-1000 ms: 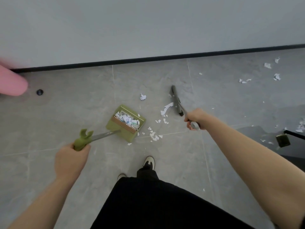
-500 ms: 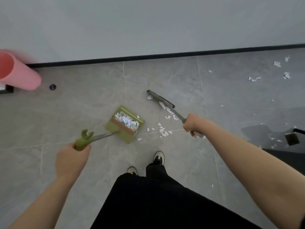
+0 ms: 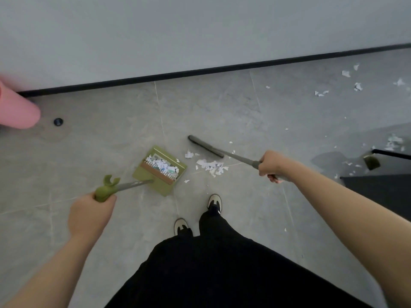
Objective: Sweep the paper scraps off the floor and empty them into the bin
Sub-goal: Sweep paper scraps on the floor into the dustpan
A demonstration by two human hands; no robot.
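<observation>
My left hand (image 3: pixel 90 215) grips the green handle of a long-handled green dustpan (image 3: pixel 142 175) that rests on the grey tiled floor and holds a heap of white paper scraps. My right hand (image 3: pixel 270 166) grips the grey handle of a broom whose dark head (image 3: pixel 205 146) lies on the floor to the right of the pan. A small pile of paper scraps (image 3: pixel 211 166) sits between the broom head and the pan's mouth. The pink bin (image 3: pixel 16 110) shows at the left edge, by the wall.
More scraps (image 3: pixel 355 86) are scattered at the far right near the wall and beside a black furniture leg (image 3: pixel 391 153). A black round floor stop (image 3: pixel 58 121) sits next to the bin. My two shoes (image 3: pixel 214 202) stand just below the pan. The white wall with a black skirting runs behind.
The broom head has swung from pointing up to lying slantwise and has dragged the scraps into a tighter pile nearer the dustpan. The dustpan has stayed put.
</observation>
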